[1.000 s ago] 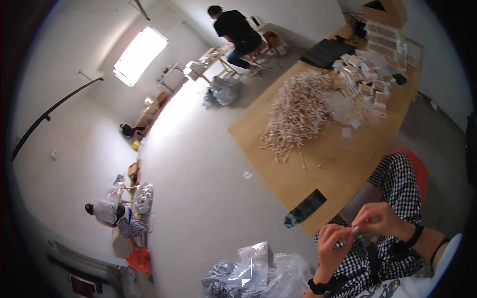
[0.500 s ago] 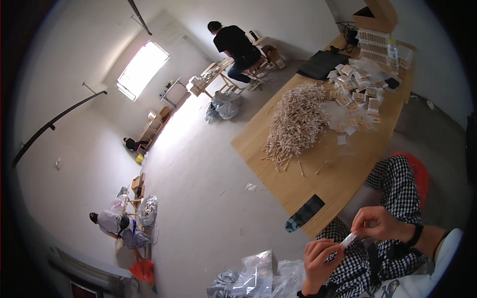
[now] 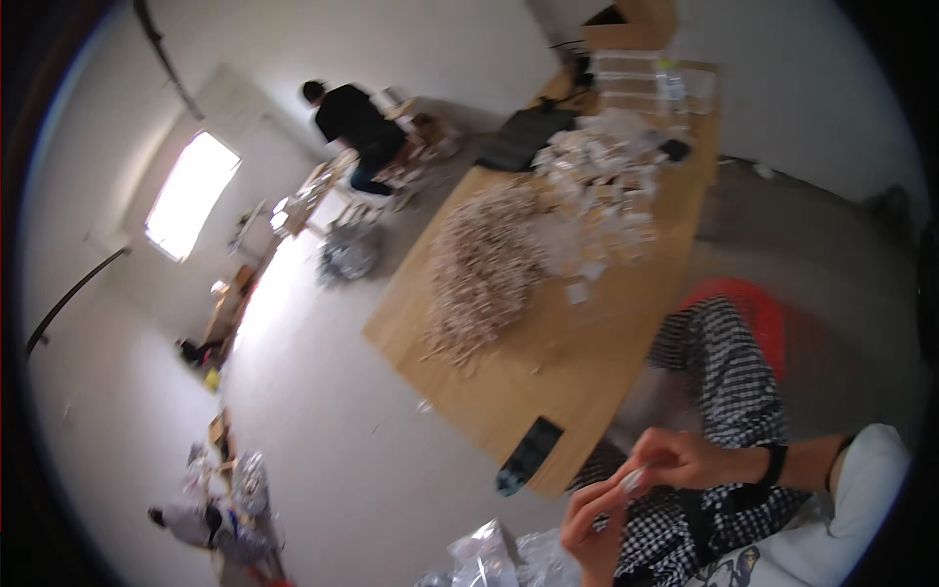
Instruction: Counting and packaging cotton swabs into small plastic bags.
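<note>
My left hand (image 3: 593, 520) and my right hand (image 3: 687, 458) meet above my lap, at the near corner of the table. Between their fingertips is a small, whitish, shiny plastic packet (image 3: 636, 480). Both hands are closed on it, and the fingers hide much of it. Motion blur keeps its contents from showing. On the table beyond lies a big heap of cotton swabs (image 3: 484, 274), with a pile of small clear packets (image 3: 606, 186) behind it to the right.
The wooden table (image 3: 528, 401) carries a dark patterned strip (image 3: 529, 456) near its corner. A bottle (image 3: 673, 88) and an open cardboard box (image 3: 636, 24) stand at the far end. Clear plastic bags (image 3: 484, 558) lie left of my hands. A person in black (image 3: 360, 127) sits farther off.
The view has swung, so the table and room sit farther left in the picture. My hands have come closer together around the packet, which shows less now.
</note>
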`<action>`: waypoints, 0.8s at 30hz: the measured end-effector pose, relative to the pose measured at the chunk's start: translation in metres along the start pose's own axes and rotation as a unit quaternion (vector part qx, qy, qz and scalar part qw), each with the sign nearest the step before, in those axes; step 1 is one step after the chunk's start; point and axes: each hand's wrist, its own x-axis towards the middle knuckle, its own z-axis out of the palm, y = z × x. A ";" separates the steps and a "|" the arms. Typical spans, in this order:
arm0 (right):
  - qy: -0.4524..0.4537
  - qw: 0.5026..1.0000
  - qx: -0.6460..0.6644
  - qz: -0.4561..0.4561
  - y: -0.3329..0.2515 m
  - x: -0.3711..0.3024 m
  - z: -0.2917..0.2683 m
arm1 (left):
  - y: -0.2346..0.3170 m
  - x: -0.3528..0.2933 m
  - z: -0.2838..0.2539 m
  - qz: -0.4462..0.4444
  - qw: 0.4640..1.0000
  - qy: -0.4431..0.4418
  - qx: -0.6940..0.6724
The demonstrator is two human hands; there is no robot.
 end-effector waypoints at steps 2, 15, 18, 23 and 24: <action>-0.025 0.998 0.060 -0.002 -0.006 0.005 0.007 | 0.009 -0.005 -0.008 -0.066 0.997 -0.010 -0.027; 0.056 0.997 -0.049 -0.004 0.034 0.020 -0.034 | -0.017 0.024 0.024 -0.083 0.989 -0.037 0.115; 0.001 0.992 -0.122 -0.016 0.035 0.027 -0.051 | -0.030 0.025 0.026 -0.110 0.990 -0.055 0.074; 0.011 0.985 -0.170 0.015 0.036 0.048 -0.090 | -0.050 0.015 0.033 -0.234 0.971 -0.054 -0.015; 0.066 0.984 -0.146 0.081 0.036 0.057 -0.103 | -0.058 0.014 0.034 -0.217 0.975 -0.033 -0.004</action>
